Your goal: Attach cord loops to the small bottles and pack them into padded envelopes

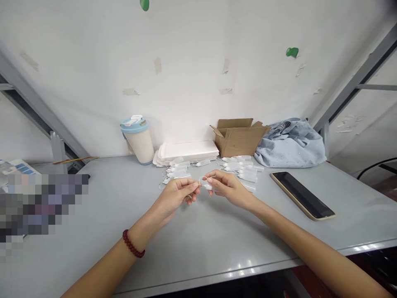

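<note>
In the head view, my right hand [231,188] is closed around a small white plastic tube [207,187] with a pointed tip facing left. A thin pale loop [202,179] curves above that tip. My left hand [176,195] pinches something slender at the tip with thumb and index finger; it is too small to make out. Behind my hands lie similar white tubes with cord loops, one group on the left [179,170] and another on the right [248,176]. My fingers hide part of the held tube.
Along the wall stand a cup with a blue lid [142,142], a stack of flat white packets [189,151], an open cardboard box [240,140] and a light-blue cloth bundle [291,147]. A phone [302,195] lies right on the grey table [198,248]. A blurred patch covers the left.
</note>
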The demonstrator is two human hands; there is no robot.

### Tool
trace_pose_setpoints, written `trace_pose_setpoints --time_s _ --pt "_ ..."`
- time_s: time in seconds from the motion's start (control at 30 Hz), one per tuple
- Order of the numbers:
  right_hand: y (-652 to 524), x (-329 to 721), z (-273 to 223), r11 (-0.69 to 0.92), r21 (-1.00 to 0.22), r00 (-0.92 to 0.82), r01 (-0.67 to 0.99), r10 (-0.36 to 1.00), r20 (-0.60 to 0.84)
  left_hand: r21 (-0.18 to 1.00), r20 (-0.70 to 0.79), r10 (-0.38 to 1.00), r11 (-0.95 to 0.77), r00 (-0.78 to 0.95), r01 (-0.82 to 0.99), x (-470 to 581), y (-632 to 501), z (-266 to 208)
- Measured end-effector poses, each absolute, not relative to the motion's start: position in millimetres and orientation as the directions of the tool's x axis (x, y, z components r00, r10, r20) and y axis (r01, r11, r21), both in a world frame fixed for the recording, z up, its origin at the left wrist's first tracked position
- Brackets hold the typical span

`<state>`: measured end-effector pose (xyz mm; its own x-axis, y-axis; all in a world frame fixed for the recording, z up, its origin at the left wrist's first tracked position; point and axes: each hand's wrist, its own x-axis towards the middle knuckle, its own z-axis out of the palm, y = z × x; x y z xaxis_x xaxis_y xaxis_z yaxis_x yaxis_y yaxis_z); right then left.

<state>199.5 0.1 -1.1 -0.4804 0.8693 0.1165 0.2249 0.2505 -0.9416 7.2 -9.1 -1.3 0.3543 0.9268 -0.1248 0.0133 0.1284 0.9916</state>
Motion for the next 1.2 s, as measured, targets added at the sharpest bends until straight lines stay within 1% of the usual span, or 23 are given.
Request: trace_pose_setpoints --time_s 0.1,0.2,0.3,0.43,0.67,0.8,0.93,1.07,1.2 --pt "0 199 -3 0.261 -0.928 -0.473 0.265 0.874 0.111 0.987 -0.07 0.958 0.027 0.277 0.157 12 -12 1" --pt "0 197 -7 0.28 -0.912 -0.459 0.3 0.88 0.12 0.949 0.013 0.976 -0.08 0.218 0.305 18 -16 -3" --pt "0 196 -13 0.284 -0.909 -0.428 0.304 0.894 0.136 0.925 0.08 0.975 -0.149 0.206 0.348 23 -22 -12" --pt "-1 195 -19 0.269 -0.925 -0.406 0.269 0.902 0.144 0.929 0.077 0.975 -0.146 0.208 0.341 28 -26 -19" --pt "-2 192 -18 0.2 -0.954 -0.401 0.223 0.911 0.097 0.961 0.041 0.972 -0.101 0.23 0.255 27 -22 -16" --pt "0 193 -17 0.226 -0.961 -0.416 0.161 0.898 0.141 0.965 0.07 0.974 -0.121 0.213 0.234 22 -18 -9" --pt "5 197 -15 0.278 -0.934 -0.408 0.224 0.897 0.169 0.973 0.084 0.988 -0.109 0.129 0.204 16 -12 -1" --pt "13 201 -16 0.253 -0.923 -0.338 0.292 0.929 0.148 0.985 0.046 0.998 -0.051 0.036 0.164 9 -7 1" --pt "20 205 -22 0.269 -0.907 -0.296 0.324 0.939 0.173 0.993 0.027 0.999 -0.022 -0.035 0.119 2 -3 2"
